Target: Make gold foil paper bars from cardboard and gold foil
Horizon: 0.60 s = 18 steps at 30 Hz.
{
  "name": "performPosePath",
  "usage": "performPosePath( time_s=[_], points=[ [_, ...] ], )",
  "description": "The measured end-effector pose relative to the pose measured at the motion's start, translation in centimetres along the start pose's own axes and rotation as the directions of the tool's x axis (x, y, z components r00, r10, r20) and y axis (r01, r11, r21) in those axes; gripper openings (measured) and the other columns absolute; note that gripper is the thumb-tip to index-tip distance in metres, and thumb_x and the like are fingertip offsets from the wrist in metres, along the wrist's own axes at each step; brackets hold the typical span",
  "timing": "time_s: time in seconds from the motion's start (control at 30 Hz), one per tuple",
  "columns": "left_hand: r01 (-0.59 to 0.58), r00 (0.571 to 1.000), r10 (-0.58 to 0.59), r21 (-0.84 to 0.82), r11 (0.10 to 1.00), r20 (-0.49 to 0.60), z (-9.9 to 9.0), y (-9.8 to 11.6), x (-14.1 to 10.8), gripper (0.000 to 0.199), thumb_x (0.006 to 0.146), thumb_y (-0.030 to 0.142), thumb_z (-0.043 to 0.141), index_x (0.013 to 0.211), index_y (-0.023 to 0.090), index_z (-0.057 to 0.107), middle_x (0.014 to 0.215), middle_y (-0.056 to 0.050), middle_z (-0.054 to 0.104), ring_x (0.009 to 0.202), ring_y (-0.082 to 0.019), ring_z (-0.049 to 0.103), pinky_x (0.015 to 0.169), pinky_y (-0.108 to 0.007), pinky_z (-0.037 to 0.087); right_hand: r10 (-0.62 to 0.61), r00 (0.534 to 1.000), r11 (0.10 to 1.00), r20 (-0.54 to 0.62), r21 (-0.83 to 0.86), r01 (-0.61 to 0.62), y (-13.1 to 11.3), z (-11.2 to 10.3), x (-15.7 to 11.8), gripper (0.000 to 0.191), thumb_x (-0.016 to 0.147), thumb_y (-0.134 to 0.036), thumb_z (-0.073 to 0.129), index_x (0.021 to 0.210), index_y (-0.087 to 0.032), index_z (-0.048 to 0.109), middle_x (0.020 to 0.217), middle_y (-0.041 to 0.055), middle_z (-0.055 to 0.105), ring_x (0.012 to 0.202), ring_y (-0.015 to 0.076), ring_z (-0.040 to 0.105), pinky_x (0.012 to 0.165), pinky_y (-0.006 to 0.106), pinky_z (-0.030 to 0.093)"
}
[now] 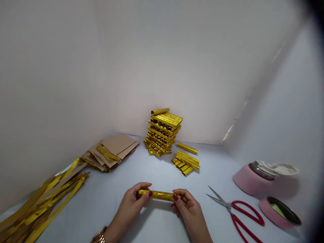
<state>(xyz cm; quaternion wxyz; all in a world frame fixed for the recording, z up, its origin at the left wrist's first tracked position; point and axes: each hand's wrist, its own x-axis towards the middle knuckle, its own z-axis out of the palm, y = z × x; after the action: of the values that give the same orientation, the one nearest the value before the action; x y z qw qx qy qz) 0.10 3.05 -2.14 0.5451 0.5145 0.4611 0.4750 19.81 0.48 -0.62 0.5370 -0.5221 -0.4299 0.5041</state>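
Note:
A shiny gold tube [162, 195] lies level between my two hands, above the table near its front. My left hand [135, 199] pinches its left end between thumb and fingers. At the right end, my right hand [186, 204] grips it the same way, thumb on top. Behind them rises a criss-cross stack of gold tubes [163, 133], one tube lying loose on top. To the right of that stack is a small pile of gold tubes [186, 162], with a single gold tube [187, 148] just behind it.
Red-handled scissors [229, 205] lie partly open at the right. Beyond them are a pink jar [250, 180] and a pink bowl [274, 214]. Brown-backed sheets [120, 145] and long gold strips [43, 206] cover the left side. Walls enclose the table [111, 189].

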Motion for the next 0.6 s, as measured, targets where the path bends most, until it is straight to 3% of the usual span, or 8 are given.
performPosePath(
  time_s=[0.27,0.43,0.6],
  points=[
    [-0.014,1.0,0.014,0.018,1.0,-0.006,0.4,0.2,0.0,0.035,0.072,0.038,0.071,0.096,0.012,0.07,0.078,-0.006,0.065,0.065,-0.016,0.056,0.057,-0.025,0.043,0.026,0.998,1.0,-0.053,0.008,-0.026,-0.1,-0.1,-0.1,0.041,0.058,-0.052,0.08,0.078,-0.019,0.067,0.063,0.0016,0.064,0.053,0.0159,0.058,0.049,0.026,0.045],
    [-0.038,0.999,0.038,0.043,0.998,0.008,0.3,-0.1,0.2,0.036,0.072,0.034,0.068,0.1,0.011,0.069,0.084,-0.01,0.067,0.067,-0.018,0.06,0.059,-0.026,0.046,-0.023,0.988,0.997,-0.153,0.066,0.033,0.7,0.5,-0.3,0.039,0.062,-0.052,0.078,0.082,-0.02,0.066,0.067,0.0009,0.065,0.052,0.0126,0.056,0.048,0.023,0.045],
    [-0.11,0.994,0.11,0.125,0.986,0.005,0.9,-0.6,-0.4,0.03,0.075,0.028,0.063,0.101,0.014,0.069,0.086,-0.009,0.068,0.074,-0.019,0.063,0.064,-0.027,0.049,-0.032,0.984,0.995,-0.173,0.086,0.048,0.8,0.1,-0.3,0.041,0.063,-0.051,0.078,0.088,-0.021,0.066,0.07,0.0005,0.066,0.052,0.0111,0.055,0.047,0.02,0.045]
  ],
)
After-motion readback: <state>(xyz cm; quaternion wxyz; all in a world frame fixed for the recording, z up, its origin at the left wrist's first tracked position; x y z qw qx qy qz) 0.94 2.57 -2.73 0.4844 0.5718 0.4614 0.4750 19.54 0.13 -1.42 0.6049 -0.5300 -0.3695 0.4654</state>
